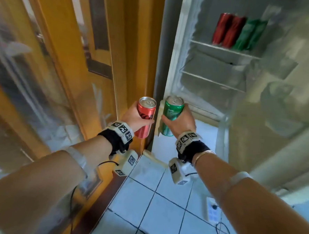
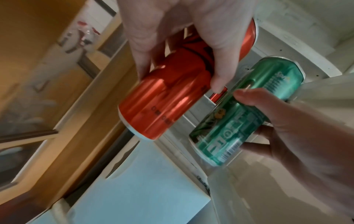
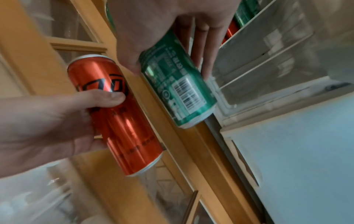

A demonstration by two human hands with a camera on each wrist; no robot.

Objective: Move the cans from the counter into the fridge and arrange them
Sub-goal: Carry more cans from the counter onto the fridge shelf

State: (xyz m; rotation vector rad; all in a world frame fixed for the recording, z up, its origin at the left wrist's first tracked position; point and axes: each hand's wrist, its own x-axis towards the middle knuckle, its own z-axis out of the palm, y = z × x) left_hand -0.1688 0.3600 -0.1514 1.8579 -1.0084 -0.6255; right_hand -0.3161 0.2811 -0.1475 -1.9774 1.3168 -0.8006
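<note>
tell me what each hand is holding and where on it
The left hand holds a red can around its middle; the right hand holds a green can around its middle. Both tops are free.

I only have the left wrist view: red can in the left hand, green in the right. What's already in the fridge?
Observer: The head view shows four cans standing on the top shelf: two red cans on the left and two green cans on the right.
Operator: Are the held cans in yet?
Observer: No. The held red can and held green can are both upright, tops up, out in front of the fridge and lower than that shelf.
Operator: How's the right hand's grip?
Observer: In the right wrist view, the right hand has its fingers down the green can's side, with the barcode showing below the fingertips.
</note>
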